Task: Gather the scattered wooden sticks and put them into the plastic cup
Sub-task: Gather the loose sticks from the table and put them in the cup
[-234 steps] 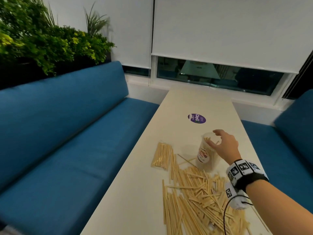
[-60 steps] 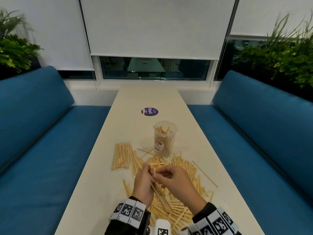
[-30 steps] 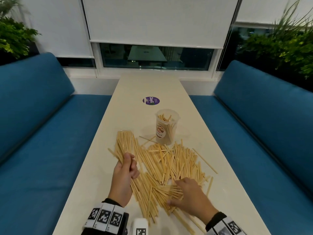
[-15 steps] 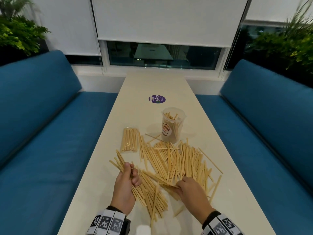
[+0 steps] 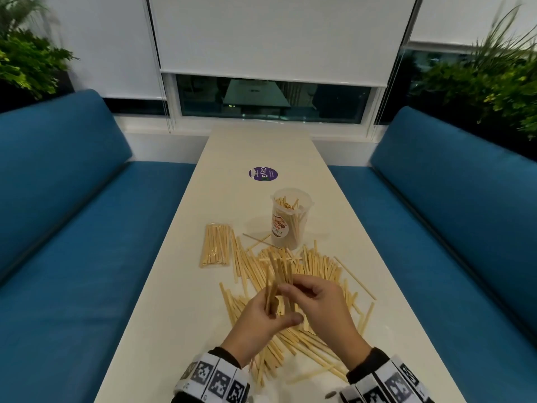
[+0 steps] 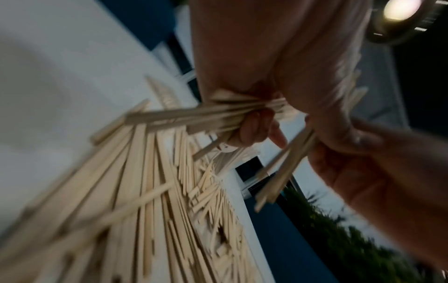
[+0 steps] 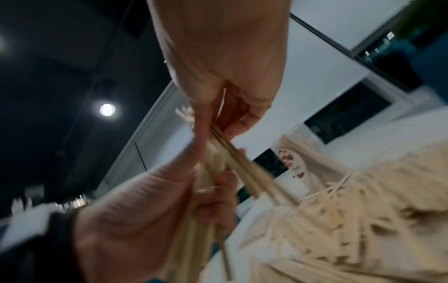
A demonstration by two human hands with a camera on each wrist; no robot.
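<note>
Loose wooden sticks (image 5: 316, 266) lie in a wide heap on the cream table (image 5: 162, 330). Beyond the heap stands the clear plastic cup (image 5: 291, 222), upright, with several sticks inside. Both hands meet above the near part of the heap. My left hand (image 5: 268, 314) grips a bundle of sticks (image 5: 277, 274) that points up and away. My right hand (image 5: 308, 292) pinches a few more sticks (image 6: 283, 168) right against that bundle. In the right wrist view these pinched sticks (image 7: 244, 172) slant down beside the left hand (image 7: 145, 206).
A flat, aligned pack of sticks (image 5: 216, 248) lies left of the heap. A purple round sticker (image 5: 263, 173) sits farther up the table. Blue benches (image 5: 72, 228) flank both long sides, with plants behind them and a window at the far end.
Half a second ago the hands were apart, low on the heap. Both have since lifted and come together, the right bringing its few sticks to the left hand's bundle.
</note>
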